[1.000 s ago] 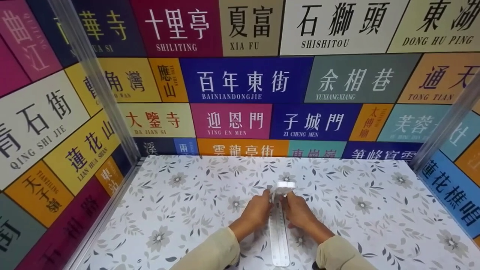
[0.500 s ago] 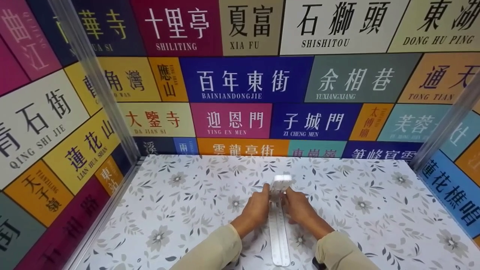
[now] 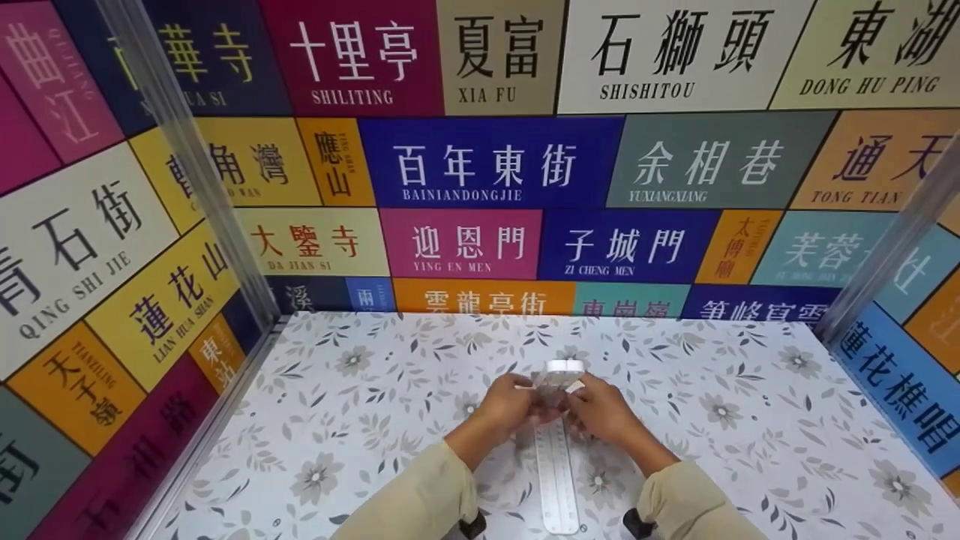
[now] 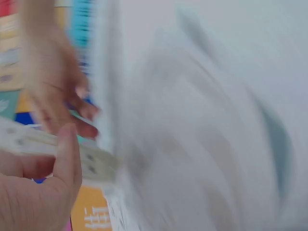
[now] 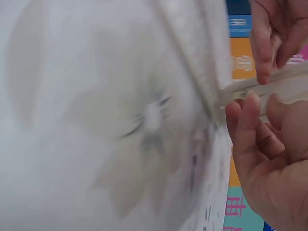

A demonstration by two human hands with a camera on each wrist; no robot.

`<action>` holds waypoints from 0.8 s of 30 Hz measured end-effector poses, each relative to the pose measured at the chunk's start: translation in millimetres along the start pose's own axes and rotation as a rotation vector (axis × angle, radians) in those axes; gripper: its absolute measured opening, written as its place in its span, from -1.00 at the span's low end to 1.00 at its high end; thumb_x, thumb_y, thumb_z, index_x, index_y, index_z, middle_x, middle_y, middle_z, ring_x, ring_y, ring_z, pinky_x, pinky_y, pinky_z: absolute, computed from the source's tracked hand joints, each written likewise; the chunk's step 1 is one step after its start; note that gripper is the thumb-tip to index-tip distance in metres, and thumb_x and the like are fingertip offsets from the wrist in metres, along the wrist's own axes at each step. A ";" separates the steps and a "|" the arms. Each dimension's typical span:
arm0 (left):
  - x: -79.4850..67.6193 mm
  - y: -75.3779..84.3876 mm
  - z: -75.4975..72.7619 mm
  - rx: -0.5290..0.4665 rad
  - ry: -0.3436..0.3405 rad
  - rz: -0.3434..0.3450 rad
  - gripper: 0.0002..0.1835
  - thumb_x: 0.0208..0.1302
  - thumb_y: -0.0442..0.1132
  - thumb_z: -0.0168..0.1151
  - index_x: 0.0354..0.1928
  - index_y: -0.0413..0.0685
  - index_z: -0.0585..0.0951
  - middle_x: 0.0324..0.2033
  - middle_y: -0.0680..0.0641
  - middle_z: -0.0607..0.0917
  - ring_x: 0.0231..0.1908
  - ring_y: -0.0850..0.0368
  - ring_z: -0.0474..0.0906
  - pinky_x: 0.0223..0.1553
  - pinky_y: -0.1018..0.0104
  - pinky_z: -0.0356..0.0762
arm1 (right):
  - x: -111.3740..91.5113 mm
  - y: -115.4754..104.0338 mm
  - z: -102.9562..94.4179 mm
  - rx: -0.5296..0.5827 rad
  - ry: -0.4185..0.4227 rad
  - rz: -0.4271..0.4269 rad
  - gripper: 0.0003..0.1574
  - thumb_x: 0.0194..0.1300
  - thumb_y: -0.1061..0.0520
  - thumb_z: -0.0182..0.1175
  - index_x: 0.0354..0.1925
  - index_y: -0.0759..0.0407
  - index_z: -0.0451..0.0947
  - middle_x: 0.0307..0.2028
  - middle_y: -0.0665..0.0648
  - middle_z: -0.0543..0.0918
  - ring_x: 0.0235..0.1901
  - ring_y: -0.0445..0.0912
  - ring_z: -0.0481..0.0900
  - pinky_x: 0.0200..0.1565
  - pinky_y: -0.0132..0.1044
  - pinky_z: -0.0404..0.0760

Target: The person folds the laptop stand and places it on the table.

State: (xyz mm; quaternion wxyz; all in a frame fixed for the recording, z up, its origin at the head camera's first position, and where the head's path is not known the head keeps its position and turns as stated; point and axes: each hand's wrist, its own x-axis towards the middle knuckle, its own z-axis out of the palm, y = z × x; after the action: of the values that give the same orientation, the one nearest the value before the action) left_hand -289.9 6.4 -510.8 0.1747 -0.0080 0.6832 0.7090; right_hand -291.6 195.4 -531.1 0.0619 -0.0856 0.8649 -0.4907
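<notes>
On the table lies a long flat white strip [image 3: 557, 480] with small holes or marks, and a white upright piece [image 3: 559, 379] with a blocky top rises at its far end. My left hand [image 3: 504, 409] grips the upright from the left, fingers curled near its base; in the left wrist view the thumb and fingers pinch a pale holed bar [image 4: 94, 163]. My right hand [image 3: 606, 411] holds the upright from the right, its thumb and fingertips pinching the pale bar [image 5: 284, 86] in the right wrist view. The fingers partly hide where strip and upright join.
The floral-patterned white table [image 3: 360, 450] extends around both hands. Behind it stands a wall of colourful sign panels [image 3: 491, 161]. Clear upright posts [image 3: 199, 172] stand at the back corners. Both wrist views are blurred.
The upright's top rose and tipped back, then came lower again. My left fingers have moved in across the front of the upright. The flat strip stays nearly in place.
</notes>
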 end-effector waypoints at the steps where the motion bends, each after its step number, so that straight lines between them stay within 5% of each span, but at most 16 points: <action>1: -2.4 4.6 -1.2 -0.166 -0.006 -0.073 -0.65 0.45 -0.40 0.02 0.19 -0.47 0.46 -0.20 -0.38 0.77 -0.23 -0.12 0.81 -0.17 0.17 0.77 | -0.7 -3.7 -3.2 0.120 -0.026 0.073 -0.57 0.53 0.19 0.12 0.30 0.10 0.42 -0.33 0.19 0.77 -0.49 -0.05 0.70 -0.45 -0.27 0.66; 4: -10.2 19.5 -5.1 -0.418 -0.025 -0.199 -0.51 0.56 -0.21 -0.01 0.25 -0.57 0.40 -0.14 -0.43 0.76 -0.12 -0.16 0.79 -0.11 0.21 0.75 | -2.9 -19.1 -12.8 0.491 -0.056 0.286 -0.50 0.54 0.11 0.08 0.35 0.24 0.37 -0.23 0.25 0.78 -0.32 -0.01 0.78 -0.26 -0.25 0.76; 7: -17.1 31.6 -8.3 -0.472 -0.051 -0.241 -0.39 0.55 -0.09 0.09 0.35 -0.49 0.32 -0.12 -0.39 0.76 -0.11 -0.11 0.79 -0.12 0.32 0.73 | -5.9 -33.9 -21.2 0.733 -0.053 0.418 -0.41 0.57 -0.02 0.02 0.30 0.40 0.38 -0.20 0.30 0.75 -0.27 -0.01 0.81 -0.24 -0.37 0.75; 11: -23.1 38.7 -9.8 -0.470 -0.065 -0.245 -0.53 0.44 -0.19 0.25 0.22 -0.41 0.51 -0.16 -0.32 0.79 -0.21 0.01 0.82 -0.16 0.41 0.72 | -11.4 -46.5 -28.8 0.882 -0.090 0.474 -0.43 0.56 -0.03 0.05 0.23 0.42 0.44 -0.16 0.33 0.77 -0.23 0.00 0.82 -0.24 -0.47 0.72; 17: -32.5 27.8 -7.5 -0.376 -0.079 -0.201 -0.79 0.32 -0.42 0.25 -0.07 -0.42 0.68 -0.28 -0.26 0.81 -0.39 0.11 0.80 -0.26 0.47 0.71 | -21.4 -45.2 -28.8 0.834 -0.147 0.456 -0.70 0.42 0.20 0.21 0.01 0.39 0.62 -0.31 0.16 0.81 -0.39 -0.15 0.80 -0.38 -0.55 0.67; 24: -49.7 2.5 -9.3 -0.090 -0.095 -0.200 -0.79 0.19 -0.47 0.27 -0.11 -0.34 0.67 -0.33 -0.25 0.80 -0.50 0.10 0.76 -0.40 0.34 0.74 | -45.7 -26.4 -8.1 0.636 -0.223 0.402 -0.04 0.39 0.13 0.31 0.54 0.35 0.08 -0.32 0.09 0.77 -0.47 -0.20 0.72 -0.45 -0.41 0.70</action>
State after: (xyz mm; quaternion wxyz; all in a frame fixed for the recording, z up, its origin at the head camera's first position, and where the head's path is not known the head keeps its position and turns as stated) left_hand -246.0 -14.3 -496.6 0.2764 -0.0504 0.6372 0.7177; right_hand -246.2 198.4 -503.2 0.2738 0.0560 0.6572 -0.7000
